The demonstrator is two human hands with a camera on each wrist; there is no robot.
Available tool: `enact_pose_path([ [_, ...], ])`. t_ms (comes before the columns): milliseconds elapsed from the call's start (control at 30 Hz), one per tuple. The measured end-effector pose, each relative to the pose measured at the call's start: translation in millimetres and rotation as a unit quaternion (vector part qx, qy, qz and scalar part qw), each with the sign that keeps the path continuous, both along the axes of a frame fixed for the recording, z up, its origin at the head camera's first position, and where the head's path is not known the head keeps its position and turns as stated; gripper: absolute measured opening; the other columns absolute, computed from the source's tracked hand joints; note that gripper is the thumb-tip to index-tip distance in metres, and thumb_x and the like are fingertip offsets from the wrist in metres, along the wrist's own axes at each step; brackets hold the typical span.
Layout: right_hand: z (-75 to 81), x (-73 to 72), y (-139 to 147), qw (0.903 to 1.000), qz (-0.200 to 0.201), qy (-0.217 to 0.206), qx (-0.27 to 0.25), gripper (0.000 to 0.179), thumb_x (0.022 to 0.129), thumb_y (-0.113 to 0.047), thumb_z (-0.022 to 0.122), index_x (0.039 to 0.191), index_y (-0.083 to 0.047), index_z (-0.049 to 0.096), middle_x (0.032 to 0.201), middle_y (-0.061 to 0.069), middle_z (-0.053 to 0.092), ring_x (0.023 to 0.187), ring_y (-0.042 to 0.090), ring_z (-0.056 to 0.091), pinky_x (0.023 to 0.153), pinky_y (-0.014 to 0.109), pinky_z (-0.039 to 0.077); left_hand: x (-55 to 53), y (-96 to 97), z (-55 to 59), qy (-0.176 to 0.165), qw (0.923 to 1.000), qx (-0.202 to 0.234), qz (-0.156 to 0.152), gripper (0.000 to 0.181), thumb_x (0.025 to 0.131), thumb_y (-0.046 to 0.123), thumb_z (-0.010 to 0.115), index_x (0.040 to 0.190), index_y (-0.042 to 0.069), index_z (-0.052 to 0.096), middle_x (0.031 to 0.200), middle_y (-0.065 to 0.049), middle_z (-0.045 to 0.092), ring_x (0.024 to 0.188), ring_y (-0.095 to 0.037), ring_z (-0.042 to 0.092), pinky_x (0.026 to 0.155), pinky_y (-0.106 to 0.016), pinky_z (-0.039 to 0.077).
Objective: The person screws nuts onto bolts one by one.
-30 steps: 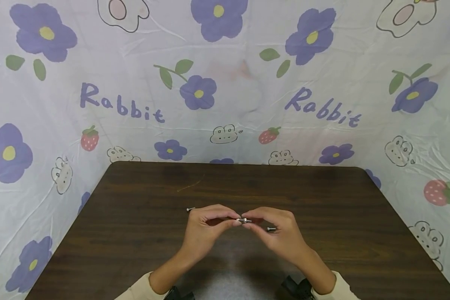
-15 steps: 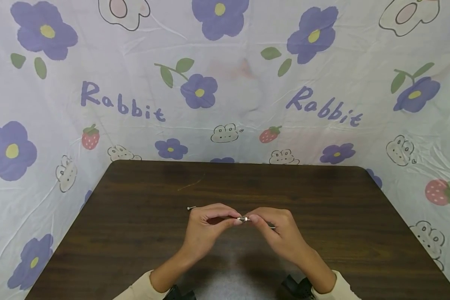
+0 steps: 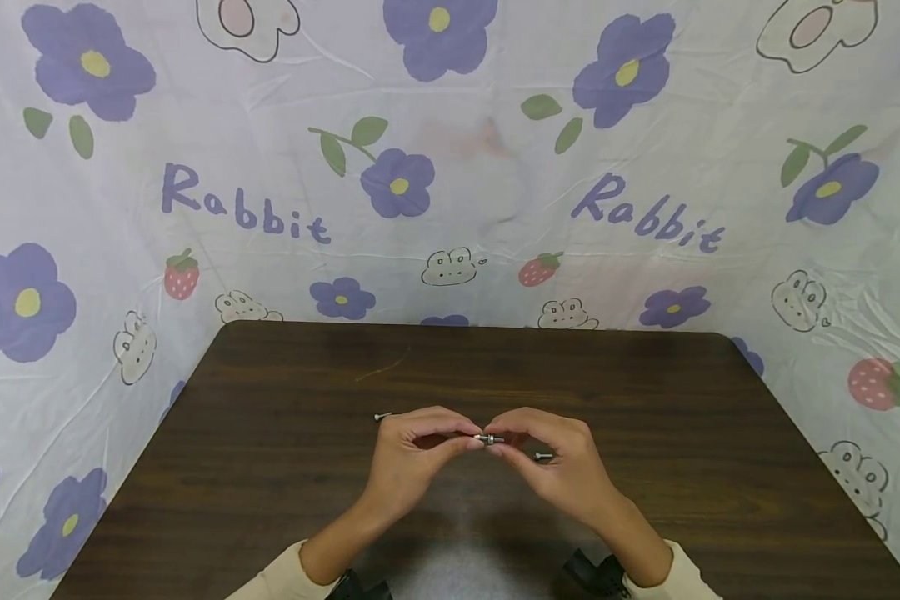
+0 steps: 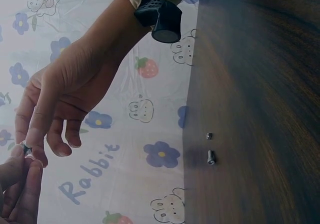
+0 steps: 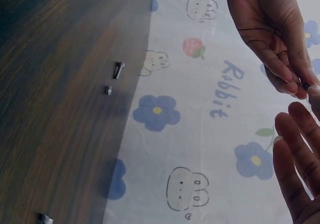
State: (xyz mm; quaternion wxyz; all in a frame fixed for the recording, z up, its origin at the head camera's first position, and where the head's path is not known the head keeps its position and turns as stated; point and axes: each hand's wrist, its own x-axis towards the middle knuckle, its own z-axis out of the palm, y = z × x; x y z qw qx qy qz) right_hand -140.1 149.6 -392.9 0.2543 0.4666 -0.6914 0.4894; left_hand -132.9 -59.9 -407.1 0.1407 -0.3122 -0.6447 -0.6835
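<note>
Near the middle of the head view, a small metal bolt with a nut (image 3: 491, 439) on it lies sideways between my two hands. My left hand (image 3: 408, 458) pinches one end of the bolt between thumb and index finger. From the other side, the thumb and index finger of my right hand (image 3: 558, 454) pinch at the nut, with the bolt's shank pointing toward that palm. The right hand's other fingers (image 5: 290, 176) are spread loosely in the right wrist view. Fingertips cover much of the held parts in both wrist views.
On the dark wooden table (image 3: 307, 375) a loose bolt (image 3: 382, 416) lies beyond my left hand and another bolt (image 3: 543, 456) beneath my right. The left wrist view shows a loose nut (image 4: 209, 136) beside a bolt; the right wrist view shows another nut (image 5: 108, 90). Patterned cloth (image 3: 450, 225) surrounds the table.
My right thumb slid over the shank half a second ago, hiding it, and is now back lower and left at the nut. The left hand has stayed still, keeping its pinch.
</note>
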Motion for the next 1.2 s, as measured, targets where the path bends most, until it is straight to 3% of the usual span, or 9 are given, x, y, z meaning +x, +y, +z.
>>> enact_pose_path([
  [233, -1.4, 0.9, 0.8, 0.9998, -0.010, -0.009, 0.012, 0.029, 0.078, 0.013, 0.079, 0.102, -0.002, 0.073, 0.091, 0.008, 0.073, 0.070, 0.010, 0.065, 0.062, 0.020, 0.056, 0.4, 0.2, -0.4, -0.002, 1.0000, 0.000, -0.001, 0.010, 0.085, -0.003, 0.078, 0.095, 0.000, 0.079, 0.092, -0.010, 0.075, 0.083, -0.022, 0.073, 0.071, -0.039, 0.062],
  [500, -5.6, -0.8, 3.4, 0.9983, -0.031, -0.027, 0.042, 0.023, 0.089, 0.009, 0.071, 0.100, -0.011, 0.076, 0.094, 0.002, 0.075, 0.082, 0.014, 0.072, 0.075, 0.022, 0.058, 0.0, 0.7, -0.3, -0.001, 1.0000, 0.000, 0.003, 0.010, 0.085, -0.002, 0.079, 0.094, 0.001, 0.079, 0.091, -0.010, 0.075, 0.080, -0.020, 0.072, 0.068, -0.036, 0.062],
  [633, -5.1, -0.1, 3.3, 0.9974, -0.042, -0.043, 0.040, 0.019, 0.091, 0.005, 0.071, 0.104, -0.009, 0.075, 0.097, 0.004, 0.076, 0.085, 0.014, 0.072, 0.076, 0.023, 0.059, -0.5, -0.1, -0.1, -0.002, 1.0000, 0.000, 0.008, 0.009, 0.084, -0.002, 0.080, 0.093, 0.001, 0.079, 0.090, -0.010, 0.075, 0.080, -0.020, 0.072, 0.068, -0.036, 0.062],
  [800, -6.5, -3.1, 2.7, 0.9996, -0.024, -0.010, 0.015, 0.026, 0.086, -0.002, 0.080, 0.111, -0.001, 0.072, 0.099, 0.010, 0.075, 0.080, 0.017, 0.073, 0.071, 0.027, 0.061, -1.4, -1.1, -1.0, -0.003, 0.9999, -0.004, 0.012, 0.009, 0.084, -0.001, 0.079, 0.092, 0.002, 0.079, 0.090, -0.009, 0.075, 0.081, -0.020, 0.073, 0.069, -0.036, 0.062],
  [967, -7.8, -5.9, 3.1, 0.9999, -0.006, 0.015, 0.002, 0.031, 0.079, 0.008, 0.082, 0.106, -0.001, 0.073, 0.096, 0.010, 0.075, 0.078, 0.018, 0.072, 0.070, 0.025, 0.059, -1.1, -0.8, -1.3, -0.005, 0.9999, -0.004, 0.010, 0.009, 0.085, -0.001, 0.079, 0.093, 0.002, 0.079, 0.091, -0.009, 0.075, 0.081, -0.020, 0.072, 0.069, -0.038, 0.062],
  [1067, -7.4, -5.9, 3.7, 0.9998, -0.006, 0.019, 0.005, 0.029, 0.079, 0.009, 0.082, 0.105, -0.003, 0.074, 0.096, 0.010, 0.075, 0.081, 0.019, 0.072, 0.072, 0.027, 0.059, -0.8, -0.4, -1.5, -0.007, 1.0000, -0.003, 0.007, 0.009, 0.085, -0.001, 0.079, 0.093, 0.002, 0.079, 0.091, -0.009, 0.075, 0.082, -0.021, 0.073, 0.070, -0.039, 0.062],
  [1200, -6.1, -5.4, 3.6, 0.9995, -0.013, 0.025, 0.016, 0.019, 0.088, -0.002, 0.078, 0.106, -0.003, 0.074, 0.096, 0.009, 0.075, 0.083, 0.020, 0.073, 0.075, 0.026, 0.059, -0.7, -0.1, -1.8, -0.006, 1.0000, -0.001, 0.006, 0.009, 0.085, -0.001, 0.079, 0.094, 0.002, 0.079, 0.092, -0.009, 0.075, 0.082, -0.021, 0.073, 0.070, -0.039, 0.062],
])
